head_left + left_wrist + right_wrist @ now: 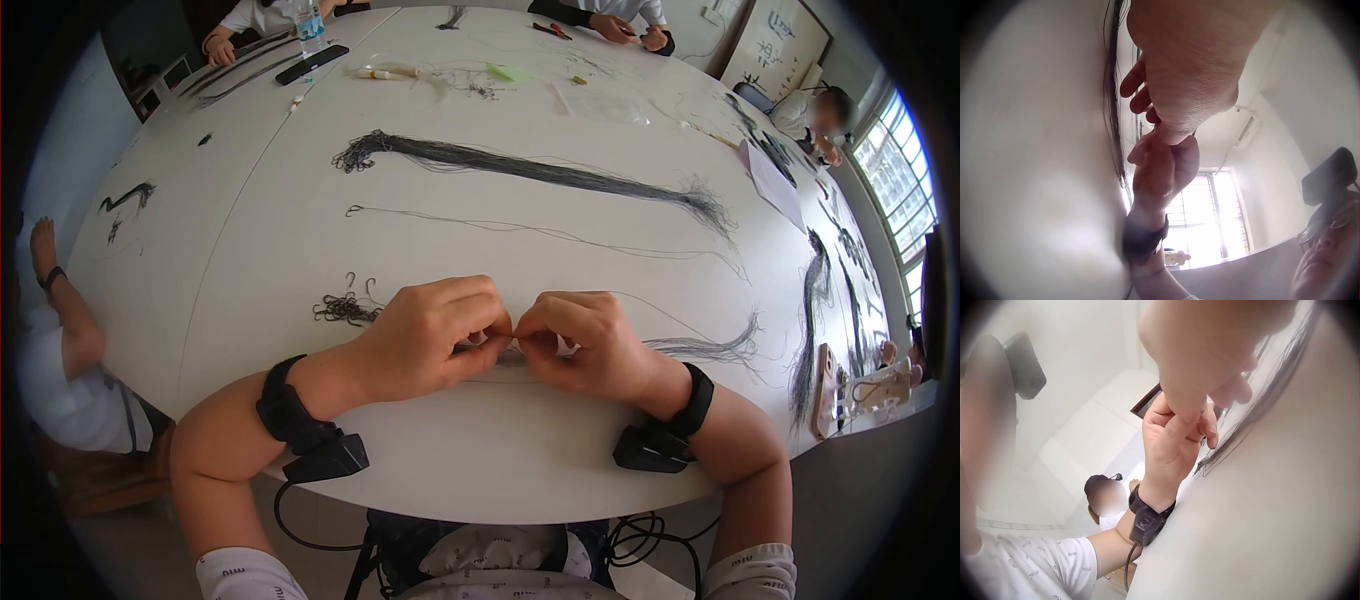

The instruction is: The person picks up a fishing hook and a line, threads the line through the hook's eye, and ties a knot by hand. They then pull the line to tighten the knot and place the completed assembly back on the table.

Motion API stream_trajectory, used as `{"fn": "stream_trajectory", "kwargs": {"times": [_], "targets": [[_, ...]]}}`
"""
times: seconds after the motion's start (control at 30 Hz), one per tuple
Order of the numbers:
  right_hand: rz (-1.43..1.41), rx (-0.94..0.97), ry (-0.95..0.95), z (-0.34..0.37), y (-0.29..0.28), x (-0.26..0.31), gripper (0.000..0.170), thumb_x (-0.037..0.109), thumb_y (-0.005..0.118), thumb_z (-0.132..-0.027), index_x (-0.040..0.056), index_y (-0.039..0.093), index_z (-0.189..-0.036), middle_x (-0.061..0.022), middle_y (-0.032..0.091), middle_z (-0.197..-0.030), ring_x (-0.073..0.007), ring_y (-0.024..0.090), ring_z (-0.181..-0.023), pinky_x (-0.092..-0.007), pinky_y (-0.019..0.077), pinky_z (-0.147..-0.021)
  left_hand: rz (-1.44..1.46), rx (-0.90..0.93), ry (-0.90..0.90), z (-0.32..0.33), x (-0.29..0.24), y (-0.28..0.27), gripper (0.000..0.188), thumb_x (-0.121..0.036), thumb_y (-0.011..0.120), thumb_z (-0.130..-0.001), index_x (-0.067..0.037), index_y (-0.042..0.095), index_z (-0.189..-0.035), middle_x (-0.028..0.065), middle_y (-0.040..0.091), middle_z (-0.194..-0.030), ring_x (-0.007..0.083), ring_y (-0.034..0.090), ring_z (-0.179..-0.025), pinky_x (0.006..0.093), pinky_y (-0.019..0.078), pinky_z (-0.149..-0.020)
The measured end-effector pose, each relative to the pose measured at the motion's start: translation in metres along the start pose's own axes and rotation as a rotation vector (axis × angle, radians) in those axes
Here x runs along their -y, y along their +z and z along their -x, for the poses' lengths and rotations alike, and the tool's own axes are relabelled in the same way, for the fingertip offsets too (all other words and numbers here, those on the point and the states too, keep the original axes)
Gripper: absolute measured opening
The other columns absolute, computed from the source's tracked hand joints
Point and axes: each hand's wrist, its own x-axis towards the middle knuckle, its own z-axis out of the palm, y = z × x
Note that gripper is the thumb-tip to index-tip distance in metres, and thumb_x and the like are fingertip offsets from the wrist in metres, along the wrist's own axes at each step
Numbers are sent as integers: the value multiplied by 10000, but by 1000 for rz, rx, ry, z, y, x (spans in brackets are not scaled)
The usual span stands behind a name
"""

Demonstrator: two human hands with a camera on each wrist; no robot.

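Observation:
In the head view the left hand [440, 330] and right hand [585, 340] meet at their fingertips near the table's front edge. Thumb and forefinger of each pinch something too small to make out, probably hook or line, mostly hidden by the fingers. Under and beside the hands runs a bundle of dark thin lines [715, 348], its loose ends fanning out at the right. A pile of dark hooks [345, 308] lies just left of the left hand. Both wrist views show the hands touching at the fingertips, with dark strands [1112, 81] alongside on the table.
Beyond the hands lie a single looped line [450, 218] and a long dark bundle with hooks at its left end [530, 170]. Farther off are a black phone [312, 64], a water bottle [310, 28] and a paper sheet [772, 185]. Several people sit around the white table [270, 230].

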Motion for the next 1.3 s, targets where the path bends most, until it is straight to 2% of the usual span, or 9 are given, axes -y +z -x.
{"fn": "stream_trajectory", "kwargs": {"times": [0.2,0.53,0.63,0.8,0.9,1.13,1.3], "targets": [[3,27,11,0,1,-1,140,31,648,-718,46,559,-826,-61,596,-685,-188,596,-549,-274,495,-503,-66,22,57,-1,0,-1,91,-14,617,-793,-11,537,-837,67,533,-794,170,566,-658,266,509,-565],[-35,-10,50,0,0,-1,151,26,644,-720,45,554,-839,-71,591,-672,-186,598,-550,-283,494,-507,42,-14,23,-2,-2,-1,74,-20,584,-812,-34,525,-855,53,523,-804,167,542,-680,262,483,-550],[-57,-28,72,1,0,0,152,32,649,-743,49,573,-873,-73,601,-691,-182,598,-570,-274,494,-529,57,-55,10,-3,-3,-1,100,-19,596,-807,-20,496,-811,63,517,-794,186,568,-651,280,506,-534],[-225,-41,202,1,1,-1,96,-6,601,-826,21,614,-917,-90,619,-743,-157,594,-629,-259,492,-594,88,-76,-23,-2,0,-3,89,-14,573,-821,-23,485,-830,57,511,-807,160,550,-651,269,494,-527],[-260,-62,255,0,1,1,89,-29,577,-840,-2,615,-916,-90,616,-748,-145,587,-634,-265,488,-589,87,-77,1,-1,1,-3,85,-13,559,-826,-29,477,-840,55,500,-809,156,528,-641,260,477,-524],[-252,-85,311,-1,-3,6,74,-37,559,-842,-9,611,-887,-73,599,-733,-129,566,-622,-257,477,-578,82,-93,29,-1,0,-3,79,-24,543,-836,-36,465,-837,54,488,-801,153,513,-644,258,469,-525],[-288,-168,411,-2,-2,4,77,-32,533,-833,-13,608,-827,-59,579,-695,-117,538,-589,-258,452,-547,81,-122,20,-1,0,-3,77,-38,538,-840,-40,461,-835,53,484,-798,143,505,-642,255,467,-530]]}}
